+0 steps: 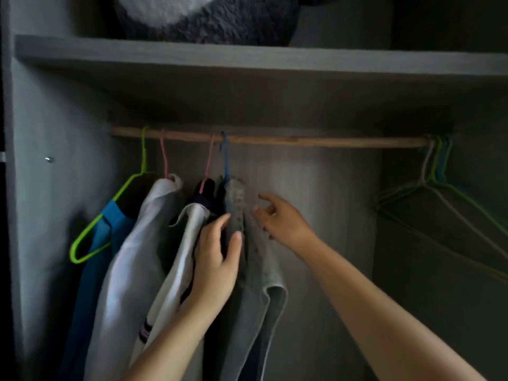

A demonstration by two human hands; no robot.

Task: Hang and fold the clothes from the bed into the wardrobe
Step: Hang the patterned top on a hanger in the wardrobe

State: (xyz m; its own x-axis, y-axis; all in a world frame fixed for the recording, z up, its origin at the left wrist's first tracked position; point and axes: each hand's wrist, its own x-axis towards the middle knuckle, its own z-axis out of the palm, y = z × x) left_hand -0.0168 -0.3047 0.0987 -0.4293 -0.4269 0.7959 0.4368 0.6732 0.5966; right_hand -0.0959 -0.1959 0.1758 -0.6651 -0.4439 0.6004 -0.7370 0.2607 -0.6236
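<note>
— Inside the wardrobe (55,215), what are the hands doing?

— Both are reaching forward to a grey button-front garment (255,270) hanging lengthwise from a blue hanger (225,158) on the wooden rail (275,140). The left hand (217,259) is resting against its near edge, fingers straight and loosely spread, gripping nothing. The right hand (280,218) is hovering just right of the button strip, fingers half-curled, holding nothing.

— Which is nearer?

— The left is touching; the right is just beside. The garment is lying between them, so straightening it probably means closing in from both sides.
</note>
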